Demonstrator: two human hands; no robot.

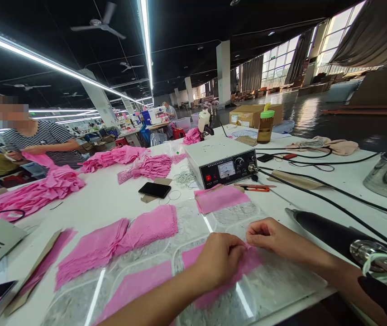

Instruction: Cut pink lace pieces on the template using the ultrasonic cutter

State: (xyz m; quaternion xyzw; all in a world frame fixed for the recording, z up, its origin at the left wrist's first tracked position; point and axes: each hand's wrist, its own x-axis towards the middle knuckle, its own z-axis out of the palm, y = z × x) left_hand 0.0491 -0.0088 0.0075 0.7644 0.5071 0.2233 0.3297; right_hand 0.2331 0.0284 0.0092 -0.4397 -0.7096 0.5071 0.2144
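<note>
A thin pink fabric piece (247, 267) lies on the marbled glossy board (281, 290) right in front of me. My left hand (218, 258) is closed, with thumb and fingers pinching the fabric's upper edge. Close beside it, my right hand (269, 237) has its fingers curled together at the same edge, seemingly pinching it too; the fingertips are partly hidden. Another flat pink piece (142, 285) lies left of my left forearm. Beyond it sits a neat stack of pink fabric pieces (152, 228), beside a second stack (91, 249).
A control box with a dial (227, 167) stands ahead, with orange-handled snips (256, 188) before it. A black handheld tool (325, 233) with a cable lies at right. A phone (155, 189), pink fabric heaps (40, 190) and a jar (265, 127) are farther off. A person in stripes (49, 140) handles pink fabric.
</note>
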